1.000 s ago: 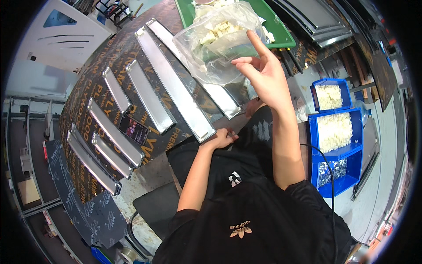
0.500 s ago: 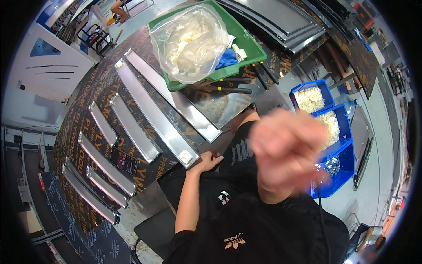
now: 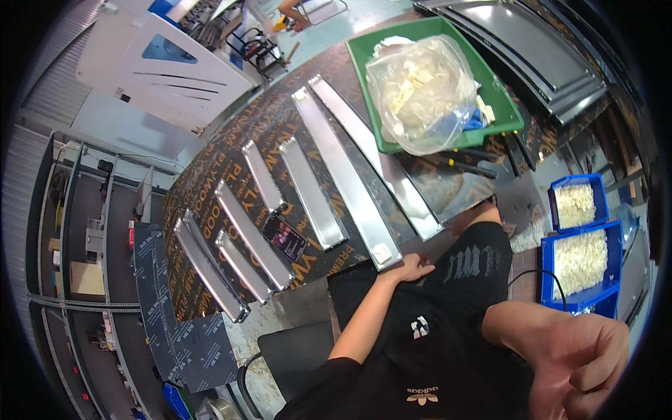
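My left hand (image 3: 413, 268) lies low over my thigh at the table's edge, fingers loosely stretched and nothing seen in them. Just beyond it is the near end of a long silvery metal channel (image 3: 350, 185), which carries a small white block (image 3: 381, 253). Large and close at the lower right, my right hand (image 3: 591, 357) has its fingers curled in. Whatever it may hold is hidden. Blue bins stand beyond the right hand; one bin (image 3: 548, 269) contains many small white pieces (image 3: 579, 264). A thin black cable (image 3: 539, 271) loops in front of that bin.
Several shorter metal channels (image 3: 311, 192) and a dark phone-like screen (image 3: 285, 238) lie on the printed plywood table (image 3: 318, 262). A green tray (image 3: 507, 126) holds a clear plastic bag (image 3: 420, 94) of whitish pieces. Black-handled tools (image 3: 469, 166) rest beside it. Grey shelves (image 3: 77, 308) stand left.
My right hand has dropped from in front of the blue bins to the lower right, its fingers now curled. The view has shifted, moving the table rightward; my left hand keeps its place by the channel's end.
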